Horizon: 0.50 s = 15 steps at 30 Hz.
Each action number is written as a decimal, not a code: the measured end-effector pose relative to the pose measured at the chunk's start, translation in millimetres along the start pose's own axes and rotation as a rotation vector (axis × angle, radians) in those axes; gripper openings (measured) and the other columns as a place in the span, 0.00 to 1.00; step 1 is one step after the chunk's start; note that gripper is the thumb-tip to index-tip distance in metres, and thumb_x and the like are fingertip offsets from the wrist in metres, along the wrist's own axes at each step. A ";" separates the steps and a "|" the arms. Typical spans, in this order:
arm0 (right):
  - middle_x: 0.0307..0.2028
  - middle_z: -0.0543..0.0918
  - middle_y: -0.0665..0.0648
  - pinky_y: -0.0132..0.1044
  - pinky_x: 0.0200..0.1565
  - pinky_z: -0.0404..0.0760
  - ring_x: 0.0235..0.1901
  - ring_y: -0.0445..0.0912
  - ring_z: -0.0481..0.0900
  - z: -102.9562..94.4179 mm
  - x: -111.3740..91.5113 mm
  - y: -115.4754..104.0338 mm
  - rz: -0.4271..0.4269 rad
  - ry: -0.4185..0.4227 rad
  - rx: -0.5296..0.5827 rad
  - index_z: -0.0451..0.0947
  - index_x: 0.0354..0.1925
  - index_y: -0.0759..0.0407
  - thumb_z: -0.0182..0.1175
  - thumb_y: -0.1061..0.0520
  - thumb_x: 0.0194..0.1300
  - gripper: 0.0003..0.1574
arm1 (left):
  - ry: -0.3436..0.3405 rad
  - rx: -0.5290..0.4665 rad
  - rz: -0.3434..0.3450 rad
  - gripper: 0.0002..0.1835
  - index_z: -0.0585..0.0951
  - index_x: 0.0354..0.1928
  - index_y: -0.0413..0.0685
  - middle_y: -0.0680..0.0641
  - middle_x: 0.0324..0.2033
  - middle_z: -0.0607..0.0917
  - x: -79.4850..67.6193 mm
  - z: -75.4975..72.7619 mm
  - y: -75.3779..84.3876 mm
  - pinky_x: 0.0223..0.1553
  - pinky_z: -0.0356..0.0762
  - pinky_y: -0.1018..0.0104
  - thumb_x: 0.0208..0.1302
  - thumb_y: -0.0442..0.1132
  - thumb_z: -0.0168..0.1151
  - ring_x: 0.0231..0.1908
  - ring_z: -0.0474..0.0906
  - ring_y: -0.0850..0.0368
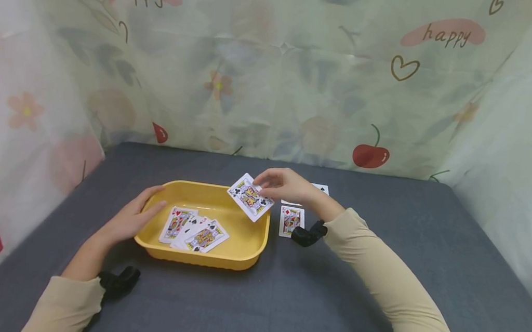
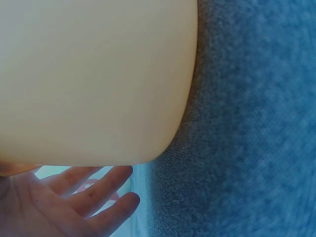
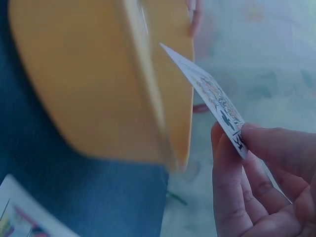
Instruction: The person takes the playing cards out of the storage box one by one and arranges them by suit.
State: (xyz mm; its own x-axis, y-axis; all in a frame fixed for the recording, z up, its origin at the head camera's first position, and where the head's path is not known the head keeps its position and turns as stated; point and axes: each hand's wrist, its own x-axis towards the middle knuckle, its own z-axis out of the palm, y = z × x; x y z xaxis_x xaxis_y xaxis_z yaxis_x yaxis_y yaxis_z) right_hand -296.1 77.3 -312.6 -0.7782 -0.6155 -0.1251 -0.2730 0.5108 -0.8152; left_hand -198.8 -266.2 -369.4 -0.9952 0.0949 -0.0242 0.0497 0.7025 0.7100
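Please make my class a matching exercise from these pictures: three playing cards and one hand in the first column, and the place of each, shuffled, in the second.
Column one
1. King of clubs
2. King of diamonds
3. King of hearts
4. Left hand

Column two
A. Lying inside the yellow tray
B. At the tray's left end
C. Pinched by the right hand
D. On the dark table, right of the tray

Pairs: 1-C, 2-D, 3-A, 4-B

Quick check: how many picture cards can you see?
4: the clubs card in the right hand, the leftmost card and rightmost card in the yellow tray, and the diamonds card on the table. More may be hidden behind that hand.
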 end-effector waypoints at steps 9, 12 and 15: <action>0.50 0.80 0.60 0.43 0.49 0.79 0.45 0.47 0.79 -24.2 -19.4 30.0 0.051 0.093 0.029 0.75 0.54 0.55 0.59 0.56 0.64 0.19 | 0.001 -0.003 0.011 0.34 0.52 0.70 0.40 0.30 0.68 0.55 -0.7 -0.1 0.3 0.60 0.58 0.41 0.71 0.54 0.42 0.63 0.57 0.37; 0.50 0.80 0.61 0.44 0.50 0.78 0.45 0.48 0.78 -31.8 -26.1 39.0 0.059 0.129 0.049 0.75 0.54 0.54 0.59 0.54 0.64 0.20 | 0.004 -0.004 0.017 0.34 0.52 0.70 0.39 0.30 0.68 0.55 -1.2 -0.4 0.5 0.61 0.57 0.41 0.71 0.53 0.43 0.64 0.57 0.36; 0.53 0.79 0.61 0.44 0.51 0.77 0.49 0.49 0.78 -39.4 -32.4 48.6 0.069 0.174 0.063 0.74 0.56 0.55 0.58 0.54 0.64 0.21 | 0.004 -0.006 0.019 0.34 0.52 0.70 0.39 0.30 0.68 0.55 -1.6 -0.8 0.6 0.60 0.57 0.41 0.71 0.54 0.43 0.63 0.57 0.37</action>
State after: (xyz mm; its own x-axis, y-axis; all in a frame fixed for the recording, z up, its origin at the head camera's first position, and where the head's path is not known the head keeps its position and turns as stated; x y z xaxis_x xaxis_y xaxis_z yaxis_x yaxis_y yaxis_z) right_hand -306.4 145.7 -325.9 -0.8812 -0.4646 -0.0870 -0.1837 0.5062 -0.8426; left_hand -197.3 -266.5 -368.4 -0.9944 0.1053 -0.0077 0.0681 0.6961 0.7147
